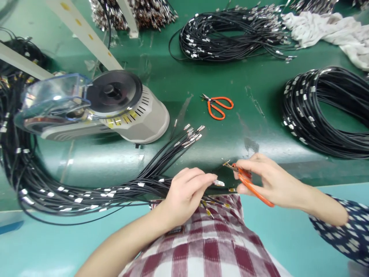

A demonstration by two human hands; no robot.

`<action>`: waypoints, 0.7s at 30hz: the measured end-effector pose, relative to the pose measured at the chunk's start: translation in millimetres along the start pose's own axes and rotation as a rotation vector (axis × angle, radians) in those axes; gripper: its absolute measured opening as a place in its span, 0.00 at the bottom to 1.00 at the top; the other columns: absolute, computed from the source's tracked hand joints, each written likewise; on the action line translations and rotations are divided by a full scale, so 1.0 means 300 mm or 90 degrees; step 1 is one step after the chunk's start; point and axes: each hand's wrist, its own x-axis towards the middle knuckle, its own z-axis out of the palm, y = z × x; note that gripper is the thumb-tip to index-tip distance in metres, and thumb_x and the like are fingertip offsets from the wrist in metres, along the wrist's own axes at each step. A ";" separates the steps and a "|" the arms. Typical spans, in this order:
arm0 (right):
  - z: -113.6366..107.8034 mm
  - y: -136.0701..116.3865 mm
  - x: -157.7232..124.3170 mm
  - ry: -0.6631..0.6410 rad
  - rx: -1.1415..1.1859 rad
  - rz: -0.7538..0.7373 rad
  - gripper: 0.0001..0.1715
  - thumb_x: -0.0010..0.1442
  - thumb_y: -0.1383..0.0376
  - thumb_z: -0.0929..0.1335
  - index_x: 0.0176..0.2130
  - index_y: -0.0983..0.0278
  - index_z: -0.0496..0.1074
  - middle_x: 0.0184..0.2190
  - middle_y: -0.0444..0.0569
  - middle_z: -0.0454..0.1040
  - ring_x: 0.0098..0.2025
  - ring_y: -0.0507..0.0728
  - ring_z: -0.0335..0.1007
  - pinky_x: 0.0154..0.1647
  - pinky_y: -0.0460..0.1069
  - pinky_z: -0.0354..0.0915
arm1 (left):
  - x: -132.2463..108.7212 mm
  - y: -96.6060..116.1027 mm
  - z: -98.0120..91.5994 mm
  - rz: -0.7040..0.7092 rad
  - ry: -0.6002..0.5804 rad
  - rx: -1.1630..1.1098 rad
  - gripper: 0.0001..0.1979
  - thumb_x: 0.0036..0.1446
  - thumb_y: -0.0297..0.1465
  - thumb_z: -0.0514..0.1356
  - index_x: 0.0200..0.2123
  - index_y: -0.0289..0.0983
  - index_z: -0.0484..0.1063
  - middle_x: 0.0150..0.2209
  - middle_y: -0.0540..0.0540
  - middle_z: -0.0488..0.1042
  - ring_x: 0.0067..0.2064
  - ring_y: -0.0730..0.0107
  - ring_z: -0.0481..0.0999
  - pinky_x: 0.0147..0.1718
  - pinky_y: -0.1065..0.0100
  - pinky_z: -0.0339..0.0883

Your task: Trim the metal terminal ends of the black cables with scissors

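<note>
My left hand (186,192) is closed on a black cable, its white-labelled end (219,183) sticking out past the fingertips. Orange-handled scissors (256,191) are gripped in my right hand (271,179), their blades pointing left, just above and right of that cable end. Something small and thin shows at the blade tips, too fine to name. A long bundle of black cables (95,195) with white tags runs from the left under my left hand. Several cable ends with yellow bands (208,211) hang below it, over the checked apron (207,246).
A grey machine with a black reel and clear cover (113,92) stands at left. Another orange-handled scissors (220,107) lies on the green table (256,127). Coiled black cables (302,111) sit at right, another coil (201,42) at the back beside a white cloth (319,29).
</note>
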 end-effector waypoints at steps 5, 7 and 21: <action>-0.049 -0.031 -0.015 0.031 -0.240 -0.097 0.20 0.60 0.51 0.69 0.27 0.62 0.66 0.20 0.39 0.68 0.23 0.50 0.60 0.36 0.50 0.49 | 0.019 0.010 -0.002 -0.066 -0.069 0.052 0.07 0.67 0.26 0.55 0.42 0.36 0.74 0.31 0.48 0.74 0.32 0.70 0.71 0.34 0.66 0.61; -0.050 -0.032 -0.018 0.035 -0.305 -0.117 0.18 0.61 0.54 0.68 0.26 0.62 0.68 0.19 0.40 0.69 0.21 0.50 0.59 0.36 0.51 0.47 | 0.026 0.017 -0.007 -0.085 -0.109 0.067 0.08 0.67 0.27 0.55 0.41 0.36 0.74 0.29 0.49 0.73 0.32 0.70 0.70 0.34 0.66 0.59; -0.048 -0.050 0.012 -0.030 -0.499 -0.182 0.18 0.64 0.64 0.65 0.23 0.61 0.65 0.18 0.44 0.75 0.19 0.53 0.60 0.33 0.55 0.45 | 0.045 0.027 -0.006 -0.206 -0.175 0.010 0.06 0.60 0.23 0.59 0.35 0.37 0.75 0.29 0.50 0.76 0.31 0.69 0.74 0.32 0.68 0.63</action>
